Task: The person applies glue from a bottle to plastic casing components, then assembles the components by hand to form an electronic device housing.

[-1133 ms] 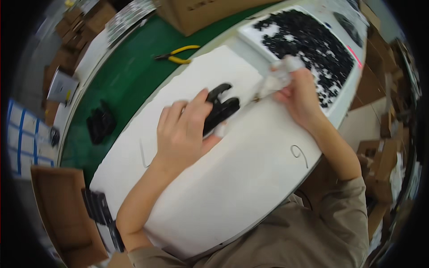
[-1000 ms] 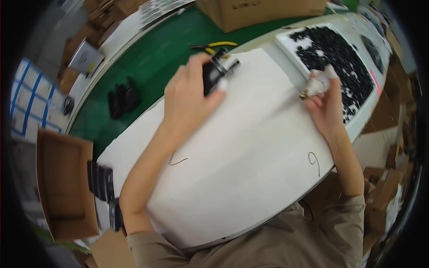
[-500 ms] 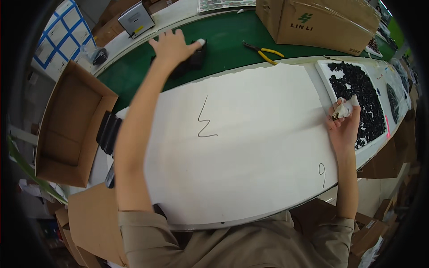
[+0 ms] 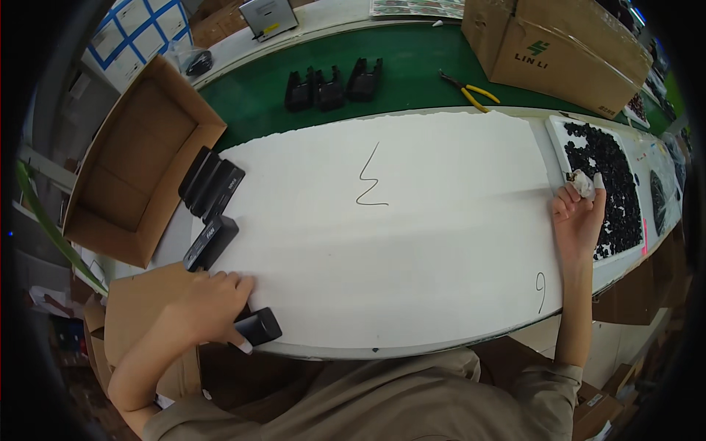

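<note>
My left hand (image 4: 209,305) curls at the left end of a black plastic case (image 4: 263,327) by the table's near edge. Its thumb lies along the near side; the palm hides how firmly the fingers grip. Another black case (image 4: 213,242) lies just beyond, touching a row of similar black cases (image 4: 212,180). At the right, my right hand (image 4: 577,213) is closed around a small whitish bundle (image 4: 583,185) with a brassy tip, too small to name. A white covering is on the thumb tip. Beside that hand is a white tray (image 4: 557,136) of small black parts (image 4: 614,169).
Several black plastic shells (image 4: 329,90) stand on the green mat (image 4: 412,55), with yellow-handled pliers (image 4: 471,92) to their right. An empty cardboard box (image 4: 140,162) leans at the left. A closed carton (image 4: 566,55) sits at the back right. White paper (image 4: 412,242) covers the middle.
My left hand has left the black shells on the green mat and come back to the near left case. My right hand still holds the bundle beside the tray. The view has shifted.
</note>
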A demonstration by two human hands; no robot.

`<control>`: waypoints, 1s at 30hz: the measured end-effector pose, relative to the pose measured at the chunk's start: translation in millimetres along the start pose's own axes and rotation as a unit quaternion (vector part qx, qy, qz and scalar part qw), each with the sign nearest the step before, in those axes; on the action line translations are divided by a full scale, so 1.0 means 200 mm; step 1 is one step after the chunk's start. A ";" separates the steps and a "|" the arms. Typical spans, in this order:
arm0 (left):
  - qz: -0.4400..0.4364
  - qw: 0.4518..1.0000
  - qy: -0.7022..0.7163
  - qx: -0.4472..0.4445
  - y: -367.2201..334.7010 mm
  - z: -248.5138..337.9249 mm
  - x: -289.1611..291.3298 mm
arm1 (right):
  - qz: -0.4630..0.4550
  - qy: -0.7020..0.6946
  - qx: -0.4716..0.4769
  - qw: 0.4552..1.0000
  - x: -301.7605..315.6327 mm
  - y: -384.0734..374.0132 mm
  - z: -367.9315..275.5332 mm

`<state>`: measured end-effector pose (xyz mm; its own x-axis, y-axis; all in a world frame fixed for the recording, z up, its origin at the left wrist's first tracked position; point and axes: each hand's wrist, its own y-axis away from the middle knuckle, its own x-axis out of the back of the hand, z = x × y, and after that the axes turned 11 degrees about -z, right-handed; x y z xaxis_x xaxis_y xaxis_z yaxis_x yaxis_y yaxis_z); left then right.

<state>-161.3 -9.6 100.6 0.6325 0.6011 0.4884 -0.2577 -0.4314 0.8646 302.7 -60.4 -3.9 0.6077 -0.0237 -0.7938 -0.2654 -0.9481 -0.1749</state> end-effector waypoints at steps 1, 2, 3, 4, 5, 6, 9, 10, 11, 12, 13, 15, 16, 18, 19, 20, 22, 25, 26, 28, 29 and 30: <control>-0.048 0.996 0.071 0.026 0.00 -0.02 -0.01 | 0.001 -0.001 0.003 1.000 0.00 0.00 0.00; -0.047 0.996 0.077 0.025 0.02 -0.01 -0.03 | -0.002 0.002 -0.002 1.000 0.00 0.00 0.00; 0.027 0.999 0.023 -0.004 0.03 0.00 -0.05 | -0.001 -0.003 0.000 1.000 0.00 0.00 0.00; 0.101 0.994 -0.031 -0.031 0.04 0.01 -0.08 | 0.000 -0.009 0.001 1.000 0.00 -0.01 0.00; 0.170 0.981 -0.077 -0.051 0.06 0.05 -0.09 | -0.002 -0.016 -0.002 1.000 0.00 -0.02 0.01; 0.169 0.982 -0.065 -0.045 0.05 0.08 -0.11 | -0.001 -0.021 -0.008 1.000 0.00 -0.02 0.00; 0.127 0.992 0.010 -0.014 0.01 0.07 -0.14 | -0.007 -0.032 -0.009 0.999 0.03 -0.01 -0.02; 0.145 0.989 0.033 0.000 -0.01 0.02 -0.17 | -0.003 -0.023 -0.010 1.000 0.05 -0.01 -0.02; 0.164 0.985 0.052 0.015 0.00 -0.01 -0.18 | 0.000 -0.015 -0.007 1.000 0.07 -0.01 -0.04; 0.174 0.982 0.073 0.021 0.01 -0.03 -0.18 | -0.019 -0.007 -0.012 1.000 0.07 0.00 -0.04; 0.172 0.981 0.080 0.029 0.02 -0.02 -0.20 | -0.022 -0.009 -0.016 1.000 0.07 -0.01 -0.04; 0.219 0.974 0.058 0.009 0.02 -0.02 -0.24 | -0.024 -0.013 -0.019 0.999 0.07 -0.01 -0.02; 0.217 0.974 0.061 0.013 0.02 -0.05 -0.25 | -0.027 -0.016 -0.024 0.999 0.08 -0.01 -0.02; 0.168 0.980 0.099 0.030 0.02 -0.12 -0.25 | -0.044 -0.016 -0.024 0.999 0.10 -0.02 -0.03; 0.171 0.981 0.093 0.015 0.01 -0.13 -0.25 | -0.048 -0.014 -0.025 0.998 0.09 -0.02 -0.03; 0.170 0.981 0.093 0.017 0.01 -0.13 -0.25 | -0.048 -0.016 -0.026 0.998 0.10 -0.02 -0.03; 0.186 0.980 0.058 -0.027 0.00 -0.11 -0.24 | -0.056 -0.018 -0.029 0.998 0.10 -0.02 -0.03; 0.269 0.951 0.042 -0.144 -0.06 -0.04 -0.14 | -0.060 -0.019 -0.029 0.998 0.10 -0.02 -0.03; 0.276 0.945 0.053 -0.165 -0.08 0.00 -0.06 | -0.058 -0.017 -0.028 0.998 0.10 -0.02 -0.04; 0.324 0.920 0.070 -0.207 -0.17 0.06 0.11 | -0.047 -0.033 -0.028 0.998 0.09 -0.01 -0.05; 0.363 0.900 0.075 -0.229 -0.23 0.10 0.20 | -0.045 -0.037 -0.025 0.998 0.08 -0.01 -0.05; 0.381 0.889 0.085 -0.237 -0.29 0.13 0.28 | -0.046 -0.038 -0.026 0.998 0.09 -0.01 -0.05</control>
<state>-91.7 30.9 73.4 0.0320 0.3662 0.9300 -0.8693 -0.4490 0.2067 320.9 -61.0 -11.8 0.5680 0.0857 -0.8186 -0.1717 -0.9603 -0.2197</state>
